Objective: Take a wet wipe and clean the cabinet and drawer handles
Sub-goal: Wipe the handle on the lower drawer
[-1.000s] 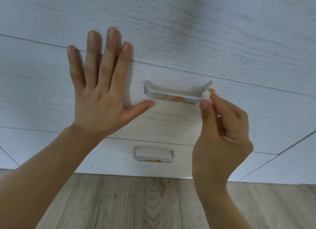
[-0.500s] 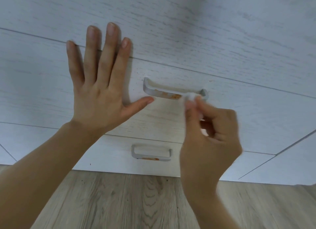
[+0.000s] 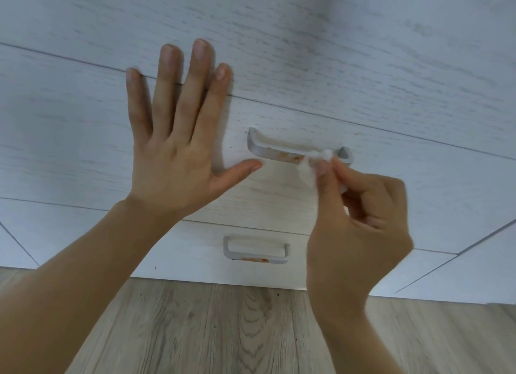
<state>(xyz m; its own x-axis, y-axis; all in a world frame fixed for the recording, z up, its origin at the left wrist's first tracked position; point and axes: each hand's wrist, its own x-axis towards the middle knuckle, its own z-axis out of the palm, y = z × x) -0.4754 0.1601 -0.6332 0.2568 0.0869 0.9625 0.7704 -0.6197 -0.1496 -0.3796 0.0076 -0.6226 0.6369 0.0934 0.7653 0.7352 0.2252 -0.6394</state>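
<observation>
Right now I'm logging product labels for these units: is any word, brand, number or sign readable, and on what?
None: no text shows on the drawer fronts, the upper handle, the lower handle, the wet wipe or the floor.

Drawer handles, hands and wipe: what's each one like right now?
Upper grey metal drawer handle: orange smears, being wiped.
Lower grey metal drawer handle: orange smears, untouched.
White wet wipe: bunched, pressed on upper handle.
Left hand: open, flat on the white wooden drawer front.
Right hand: pinching the wipe.
</observation>
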